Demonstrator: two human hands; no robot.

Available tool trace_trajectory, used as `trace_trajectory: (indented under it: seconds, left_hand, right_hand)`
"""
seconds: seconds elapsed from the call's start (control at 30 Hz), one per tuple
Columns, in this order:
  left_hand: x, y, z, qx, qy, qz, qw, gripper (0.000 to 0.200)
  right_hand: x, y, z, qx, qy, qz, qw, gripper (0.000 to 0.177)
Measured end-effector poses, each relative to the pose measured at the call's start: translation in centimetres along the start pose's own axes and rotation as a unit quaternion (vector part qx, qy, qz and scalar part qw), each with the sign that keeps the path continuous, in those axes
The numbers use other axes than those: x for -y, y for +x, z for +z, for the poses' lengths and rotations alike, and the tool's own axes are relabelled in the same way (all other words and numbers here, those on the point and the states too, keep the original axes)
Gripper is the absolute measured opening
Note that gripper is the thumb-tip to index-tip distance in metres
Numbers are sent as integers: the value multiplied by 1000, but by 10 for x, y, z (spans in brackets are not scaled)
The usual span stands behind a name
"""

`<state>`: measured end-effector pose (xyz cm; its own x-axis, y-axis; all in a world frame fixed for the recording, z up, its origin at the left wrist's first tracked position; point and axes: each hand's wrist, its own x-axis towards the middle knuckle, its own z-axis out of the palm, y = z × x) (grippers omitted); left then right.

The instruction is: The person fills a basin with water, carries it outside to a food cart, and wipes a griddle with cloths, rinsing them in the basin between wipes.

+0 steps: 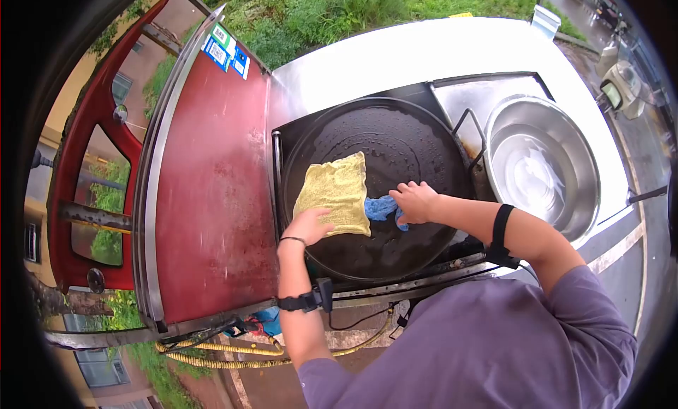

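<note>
A pale yellow cloth (332,190) is spread on a round black griddle (395,141), whose surface is wet with drops. My left hand (308,226) holds the cloth at its lower left edge, fingers and thumb on the fabric. Just right of it lies a crumpled blue cloth (381,208), touching or nearly touching the yellow one. My right hand (418,201) is closed on the right end of this blue cloth, pressing it against the griddle. Part of the blue cloth is hidden under my fingers.
A large steel basin (593,169) holding water stands right of the griddle, with a dark metal handle (469,130) between them. A red metal panel (212,197) rises on the left. White countertop (424,45) extends behind. Yellow hose (219,363) hangs below the front edge.
</note>
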<state>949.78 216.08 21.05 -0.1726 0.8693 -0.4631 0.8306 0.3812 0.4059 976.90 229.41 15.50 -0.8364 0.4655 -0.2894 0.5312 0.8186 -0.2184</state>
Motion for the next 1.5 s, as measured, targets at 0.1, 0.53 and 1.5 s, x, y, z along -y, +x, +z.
trace_trajectory:
  seconds: [0.1, 0.53, 1.5]
  left_hand:
    - [-5, 26, 45, -62, -58, 120, 989, 45]
    - [-117, 4, 41, -113, -485, 181, 848, 27]
    - [-146, -17, 45, -291, -486, 155, 810, 32]
  right_hand:
    - [-8, 12, 39, -19, 13, -12, 1000, 53]
    - [-35, -42, -109, -90, 473, -80, 873, 42]
    - [-35, -109, -102, -288, 240, -125, 918, 37]
